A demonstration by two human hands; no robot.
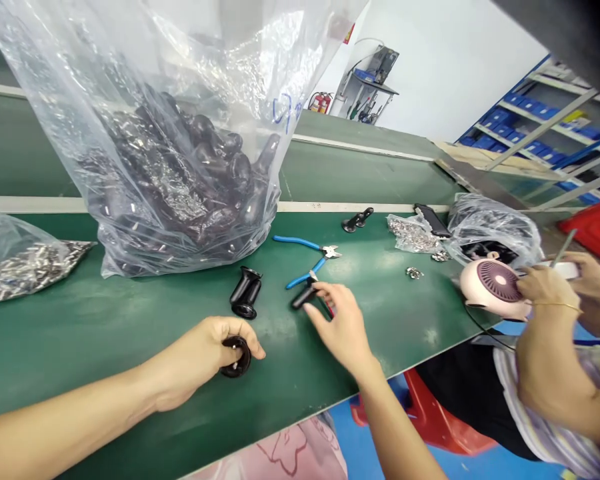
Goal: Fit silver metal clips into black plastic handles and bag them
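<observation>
My left hand (pixel 219 347) is closed on a black flanged part (pixel 240 363), its round open end turned toward me with small metal bits showing inside. My right hand (pixel 341 323) is over a small dark tool with a black handle (pixel 304 297); thumb and index finger are apart on either side of it. A bit of red shows beneath that palm, and the rest of the tool is hidden. Just beyond my left hand, two black flanged parts (pixel 247 292) lie side by side. Blue-handled cutting pliers (pixel 325 253) lie spread beyond my right hand.
A large clear bag (pixel 190 173) of black parts stands at the back left. Metal pins (pixel 30 270) fill a bag at far left. Farther right are a black part (pixel 357 220), small metal pieces (pixel 414 273) and a pink fan (pixel 495 287) beside a co-worker's hands (pixel 550 290).
</observation>
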